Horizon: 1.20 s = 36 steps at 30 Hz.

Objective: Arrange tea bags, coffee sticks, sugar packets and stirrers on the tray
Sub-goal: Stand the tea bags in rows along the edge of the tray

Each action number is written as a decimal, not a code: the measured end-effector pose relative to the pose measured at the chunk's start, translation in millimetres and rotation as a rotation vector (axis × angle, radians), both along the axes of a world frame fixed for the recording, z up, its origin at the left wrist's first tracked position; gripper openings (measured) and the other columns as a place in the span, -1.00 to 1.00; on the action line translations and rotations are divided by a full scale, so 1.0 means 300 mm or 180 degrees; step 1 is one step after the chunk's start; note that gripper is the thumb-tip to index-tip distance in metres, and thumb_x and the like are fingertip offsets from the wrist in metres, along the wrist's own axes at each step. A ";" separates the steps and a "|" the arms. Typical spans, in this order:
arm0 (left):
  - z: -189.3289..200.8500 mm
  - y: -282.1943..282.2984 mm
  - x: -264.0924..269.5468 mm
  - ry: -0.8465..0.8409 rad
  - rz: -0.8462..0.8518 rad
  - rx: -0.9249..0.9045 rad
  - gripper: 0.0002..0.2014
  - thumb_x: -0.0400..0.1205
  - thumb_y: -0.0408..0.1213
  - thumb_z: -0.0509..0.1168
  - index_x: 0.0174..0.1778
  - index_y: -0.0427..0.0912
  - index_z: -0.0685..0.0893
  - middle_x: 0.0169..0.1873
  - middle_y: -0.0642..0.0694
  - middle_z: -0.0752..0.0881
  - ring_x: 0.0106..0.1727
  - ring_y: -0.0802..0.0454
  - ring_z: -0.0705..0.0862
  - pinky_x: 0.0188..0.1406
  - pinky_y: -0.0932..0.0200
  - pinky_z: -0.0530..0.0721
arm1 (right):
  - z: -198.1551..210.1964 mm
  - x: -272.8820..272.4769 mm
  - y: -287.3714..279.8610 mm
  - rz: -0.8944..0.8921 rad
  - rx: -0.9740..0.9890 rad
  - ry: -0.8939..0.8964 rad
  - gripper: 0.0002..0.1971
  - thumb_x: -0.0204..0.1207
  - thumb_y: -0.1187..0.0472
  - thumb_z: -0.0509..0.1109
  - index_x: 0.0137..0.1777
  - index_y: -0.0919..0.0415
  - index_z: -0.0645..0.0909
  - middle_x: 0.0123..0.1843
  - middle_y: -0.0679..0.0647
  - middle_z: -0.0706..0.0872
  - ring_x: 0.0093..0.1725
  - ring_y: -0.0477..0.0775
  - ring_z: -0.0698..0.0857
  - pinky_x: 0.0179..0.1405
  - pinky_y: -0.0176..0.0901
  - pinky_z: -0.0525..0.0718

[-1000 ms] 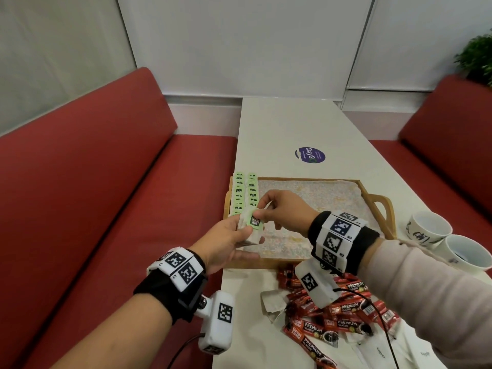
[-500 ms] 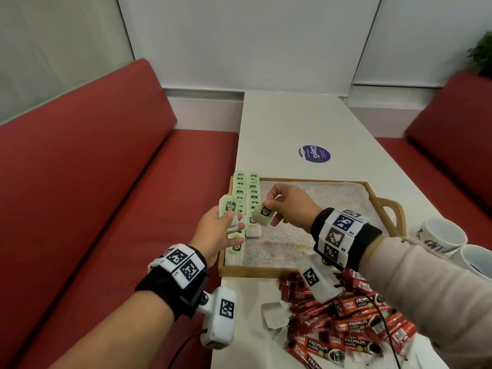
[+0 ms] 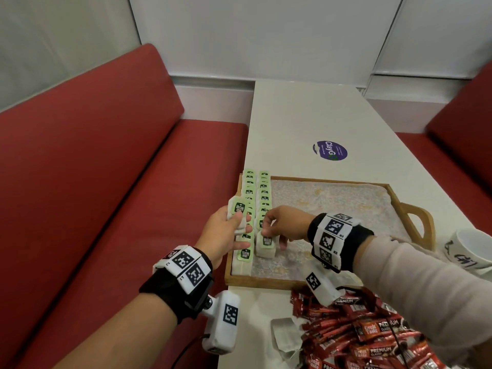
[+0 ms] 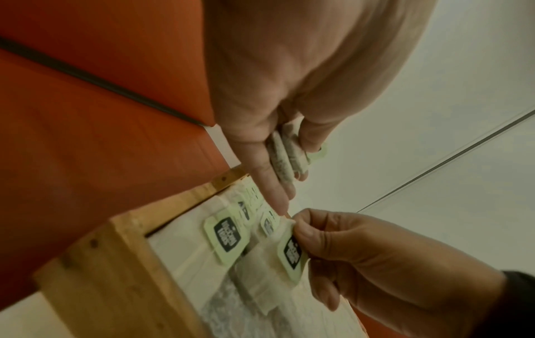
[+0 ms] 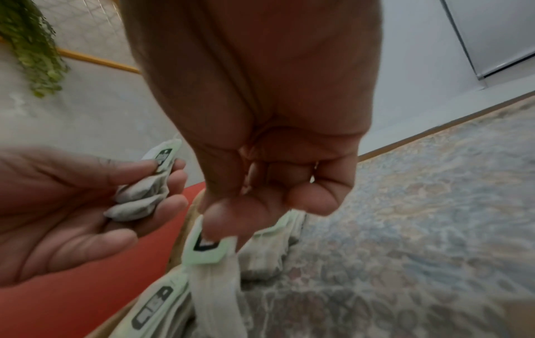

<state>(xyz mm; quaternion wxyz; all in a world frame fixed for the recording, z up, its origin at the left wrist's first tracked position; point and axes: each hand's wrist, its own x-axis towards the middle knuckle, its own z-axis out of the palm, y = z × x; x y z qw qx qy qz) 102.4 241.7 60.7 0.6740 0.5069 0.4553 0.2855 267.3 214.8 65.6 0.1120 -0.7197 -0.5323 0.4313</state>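
Observation:
A wooden tray [image 3: 410,209] with a patterned liner lies on the white table. Two rows of green-tagged tea bags [image 3: 257,194] run along its left side. My right hand [image 3: 269,230] pinches one tea bag [image 3: 266,245] by its tag [image 5: 207,245] and holds it at the near end of the second row [image 4: 292,252]. My left hand [image 3: 234,230] hovers over the tray's left edge and grips a small bundle of tea bags [image 3: 237,209] [image 4: 285,155] [image 5: 139,196]. A heap of red coffee sticks [image 3: 359,334] lies on the table near me.
Two white cups [image 3: 468,251] stand right of the tray's handle. A torn paper wrapper [image 3: 286,334] lies beside the coffee sticks. A round purple sticker [image 3: 330,150] marks the table beyond the tray. Red benches [image 3: 93,195] flank the table on both sides.
My right hand took a tea bag from the left hand's bundle, then carried it down to the near end of the second row. The left hand stayed over the tray's left edge.

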 end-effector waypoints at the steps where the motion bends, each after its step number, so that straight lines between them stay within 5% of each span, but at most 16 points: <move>1: -0.003 0.003 0.001 0.0012 -0.0014 -0.0004 -0.85 0.77 -0.27 0.08 0.00 0.02 0.53 0.05 -0.06 0.69 -0.07 0.08 0.70 -0.25 0.08 0.76 | -0.008 -0.005 0.012 0.0027 -0.0011 -0.0068 -0.85 0.57 0.22 0.41 -0.20 0.14 0.53 -0.33 -0.04 0.67 -0.63 -0.17 0.61 -0.50 -0.34 0.47; 12: -0.020 0.018 -0.001 0.0077 -0.0211 -0.0100 -0.81 0.77 -0.29 0.06 0.01 0.04 0.55 -0.09 0.00 0.69 -0.18 0.12 0.70 -0.38 0.17 0.74 | -0.054 -0.012 0.108 -0.0124 0.0245 -0.0676 -0.75 0.51 0.23 0.46 -0.36 0.10 0.51 -0.37 -0.09 0.56 -0.32 -0.10 0.54 -0.40 -0.36 0.43; 15: -0.022 0.023 0.000 0.0107 -0.0203 -0.0111 -0.83 0.77 -0.28 0.06 0.07 0.01 0.55 -0.07 -0.01 0.70 -0.16 0.11 0.71 -0.36 0.15 0.75 | -0.061 -0.010 0.099 -0.0202 0.0374 -0.0693 -0.83 0.49 0.21 0.48 -0.25 0.12 0.54 -0.32 -0.11 0.56 -0.17 -0.03 0.58 -0.25 -0.27 0.49; 21: -0.019 0.029 0.005 0.0075 -0.0136 -0.0174 -0.79 0.77 -0.27 0.06 0.27 -0.12 0.51 -0.01 -0.06 0.69 -0.13 0.06 0.72 -0.37 0.17 0.75 | -0.038 -0.006 0.065 -0.0114 0.0694 -0.0523 -0.95 0.47 0.24 0.49 -0.10 0.18 0.70 -0.26 -0.11 0.65 -0.25 -0.14 0.59 -0.17 -0.24 0.56; 25: -0.014 0.026 0.009 0.0021 -0.0099 -0.0217 -0.80 0.78 -0.27 0.04 0.25 -0.18 0.49 0.01 -0.08 0.67 -0.11 0.04 0.72 -0.33 0.13 0.77 | -0.045 -0.018 0.054 0.0224 0.0319 -0.0692 -0.84 0.54 0.28 0.40 0.06 0.21 0.75 0.04 0.04 0.78 0.02 0.01 0.68 0.07 -0.18 0.60; 30: -0.008 0.027 0.004 -0.0020 -0.0072 -0.0353 -0.74 0.72 -0.48 -0.05 0.04 -0.11 0.51 0.08 -0.13 0.65 -0.04 -0.02 0.70 -0.18 0.01 0.75 | -0.021 -0.019 0.056 -0.0056 0.0614 -0.0489 -0.78 0.64 0.16 0.29 0.09 0.25 0.71 -0.04 0.08 0.76 -0.14 -0.04 0.63 -0.17 -0.26 0.51; 33: -0.008 0.022 0.000 0.0018 -0.0250 -0.0276 -0.70 0.70 -0.54 -0.04 0.06 -0.10 0.51 0.03 -0.10 0.65 -0.05 0.04 0.69 -0.11 0.03 0.73 | 0.005 -0.027 0.049 -0.0325 0.0956 -0.0142 -0.72 0.67 0.08 0.23 0.12 0.27 0.66 -0.13 0.05 0.72 -0.40 -0.19 0.56 -0.39 -0.35 0.46; 36: -0.007 0.011 -0.003 0.0081 -0.0419 -0.0227 -0.73 0.73 -0.51 0.01 0.16 -0.10 0.50 -0.04 -0.06 0.69 -0.07 0.10 0.71 -0.21 0.13 0.74 | 0.022 -0.039 0.038 -0.0438 0.1082 0.0177 -0.74 0.65 0.05 0.27 0.16 0.21 0.64 -0.13 0.03 0.72 -0.43 -0.16 0.52 -0.37 -0.31 0.54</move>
